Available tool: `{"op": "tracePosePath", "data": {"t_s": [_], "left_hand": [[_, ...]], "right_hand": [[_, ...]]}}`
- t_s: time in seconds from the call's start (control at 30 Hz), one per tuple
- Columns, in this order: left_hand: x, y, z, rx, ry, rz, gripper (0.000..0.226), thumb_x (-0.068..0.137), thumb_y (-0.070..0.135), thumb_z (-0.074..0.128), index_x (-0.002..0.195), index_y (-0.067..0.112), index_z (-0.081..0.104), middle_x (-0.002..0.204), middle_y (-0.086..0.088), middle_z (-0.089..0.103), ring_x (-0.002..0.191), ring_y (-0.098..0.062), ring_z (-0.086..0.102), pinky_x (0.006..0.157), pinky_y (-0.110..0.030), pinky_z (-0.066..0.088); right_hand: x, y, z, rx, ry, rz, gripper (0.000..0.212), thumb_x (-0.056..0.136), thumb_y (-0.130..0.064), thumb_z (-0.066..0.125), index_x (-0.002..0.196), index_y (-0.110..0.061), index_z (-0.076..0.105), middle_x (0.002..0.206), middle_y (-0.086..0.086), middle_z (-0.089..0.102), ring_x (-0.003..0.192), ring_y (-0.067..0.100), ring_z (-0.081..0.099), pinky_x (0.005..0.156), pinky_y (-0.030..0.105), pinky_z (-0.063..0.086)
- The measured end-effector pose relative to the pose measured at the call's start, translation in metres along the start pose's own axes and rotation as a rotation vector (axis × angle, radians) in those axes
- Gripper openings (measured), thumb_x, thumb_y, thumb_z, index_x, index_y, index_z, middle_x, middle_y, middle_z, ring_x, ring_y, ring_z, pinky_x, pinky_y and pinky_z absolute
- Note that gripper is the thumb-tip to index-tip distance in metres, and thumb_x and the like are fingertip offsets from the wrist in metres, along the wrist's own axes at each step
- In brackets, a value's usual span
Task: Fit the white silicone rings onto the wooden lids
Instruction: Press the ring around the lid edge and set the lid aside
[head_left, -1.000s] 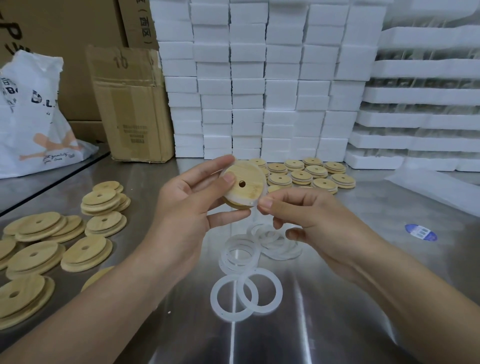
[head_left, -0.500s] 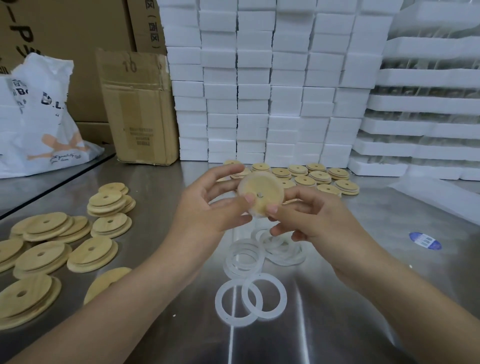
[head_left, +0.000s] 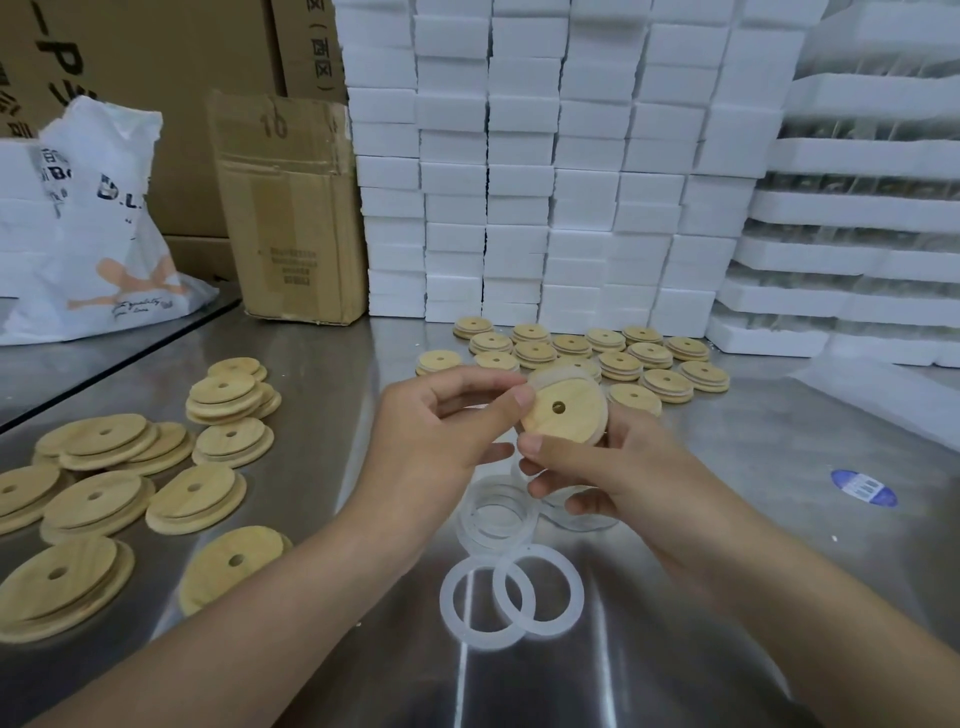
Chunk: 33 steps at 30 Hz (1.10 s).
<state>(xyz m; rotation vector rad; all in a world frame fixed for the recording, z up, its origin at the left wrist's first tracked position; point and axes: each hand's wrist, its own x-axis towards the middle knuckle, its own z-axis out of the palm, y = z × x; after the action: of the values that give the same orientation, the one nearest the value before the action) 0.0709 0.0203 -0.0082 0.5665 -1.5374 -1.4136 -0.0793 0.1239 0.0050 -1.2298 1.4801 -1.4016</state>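
A long stainless steel table (head_left: 727, 597) runs under everything here, and a wall of white foam blocks (head_left: 519, 182) stands stacked along its far edge. A worn cardboard box (head_left: 291, 218) stands to the left of the blocks, and a crumpled white plastic bag (head_left: 88, 234) sits further left again.

On the left side of the table, loose piles of lids (head_left: 93, 499) overlap one another, each lid with a small centre hole. At the back, just in front of the foam, the rows of smaller stacks (head_left: 618, 358) sit neatly side by side.

Over the middle of the table the person holds one wooden lid (head_left: 563, 415) up between both hands, tilted, flat face towards me. The left hand (head_left: 436, 436) pinches its left edge with thumb and curled fingers. The right hand (head_left: 613, 467) grips it from below, thumb on the lower edge and fingers curled behind. A white rim shows along the lid's top edge.

Below the hands, white silicone rings (head_left: 496, 512) lie heaped, and two more rings (head_left: 511, 597) overlap flat on the steel. A blue sticker (head_left: 863, 487) lies well off to the right.
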Motion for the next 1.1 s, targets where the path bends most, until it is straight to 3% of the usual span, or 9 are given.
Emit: {"op": "tracePosePath", "data": {"t_s": [0.13, 0.37, 0.53, 0.77, 0.97, 1.1], "left_hand": [[0.001, 0.002, -0.002, 0.039, -0.006, 0.007, 0.005, 0.090, 0.018, 0.085, 0.094, 0.021, 0.087, 0.100, 0.001, 0.084, 0.095, -0.018, 0.081, 0.078, -0.038, 0.068], [0.000, 0.003, -0.001, 0.076, -0.001, -0.010, 0.006, 0.095, 0.017, 0.080, 0.092, 0.016, 0.084, 0.100, 0.004, 0.083, 0.094, -0.015, 0.080, 0.077, -0.034, 0.067], [-0.004, 0.003, 0.004, 0.035, 0.097, 0.030, 0.008, 0.098, 0.019, 0.077, 0.094, 0.021, 0.083, 0.100, 0.006, 0.083, 0.090, -0.011, 0.078, 0.068, -0.020, 0.058], [-0.008, 0.004, 0.007, -0.123, 0.068, -0.148, 0.010, 0.098, 0.027, 0.075, 0.096, 0.021, 0.083, 0.101, 0.000, 0.082, 0.091, -0.007, 0.071, 0.085, -0.033, 0.047], [-0.003, 0.002, 0.003, -0.166, -0.068, -0.148, 0.011, 0.094, 0.028, 0.079, 0.097, 0.018, 0.078, 0.099, -0.010, 0.078, 0.091, -0.021, 0.073, 0.091, -0.044, 0.055], [0.000, 0.003, 0.000, -0.097, -0.098, -0.052, 0.019, 0.087, 0.028, 0.085, 0.104, 0.021, 0.079, 0.107, -0.006, 0.082, 0.098, -0.022, 0.077, 0.094, -0.047, 0.059]], "right_hand": [[0.001, 0.001, 0.000, 0.030, 0.002, -0.060, 0.025, 0.083, -0.057, 0.074, 0.104, -0.043, 0.077, 0.093, 0.001, 0.081, 0.077, 0.010, 0.075, 0.065, 0.021, 0.055], [0.001, 0.002, -0.001, 0.006, -0.042, -0.091, 0.020, 0.087, -0.050, 0.074, 0.105, -0.041, 0.077, 0.091, 0.005, 0.079, 0.069, 0.010, 0.068, 0.060, 0.019, 0.052], [0.002, 0.004, 0.002, -0.016, -0.073, -0.148, 0.017, 0.098, -0.041, 0.072, 0.114, -0.046, 0.074, 0.088, 0.004, 0.077, 0.062, 0.011, 0.061, 0.060, 0.020, 0.048], [0.001, 0.004, -0.001, -0.082, -0.118, -0.203, 0.018, 0.099, -0.037, 0.073, 0.117, -0.042, 0.073, 0.090, 0.008, 0.076, 0.061, 0.009, 0.061, 0.059, 0.018, 0.049], [0.002, 0.004, -0.005, -0.067, -0.093, -0.220, 0.006, 0.099, -0.031, 0.074, 0.104, -0.033, 0.076, 0.087, 0.007, 0.076, 0.062, 0.006, 0.066, 0.058, 0.017, 0.050], [0.002, 0.002, -0.007, -0.090, -0.019, -0.240, 0.014, 0.094, -0.037, 0.077, 0.108, -0.036, 0.074, 0.095, -0.002, 0.078, 0.075, 0.007, 0.072, 0.062, 0.016, 0.051]]}}
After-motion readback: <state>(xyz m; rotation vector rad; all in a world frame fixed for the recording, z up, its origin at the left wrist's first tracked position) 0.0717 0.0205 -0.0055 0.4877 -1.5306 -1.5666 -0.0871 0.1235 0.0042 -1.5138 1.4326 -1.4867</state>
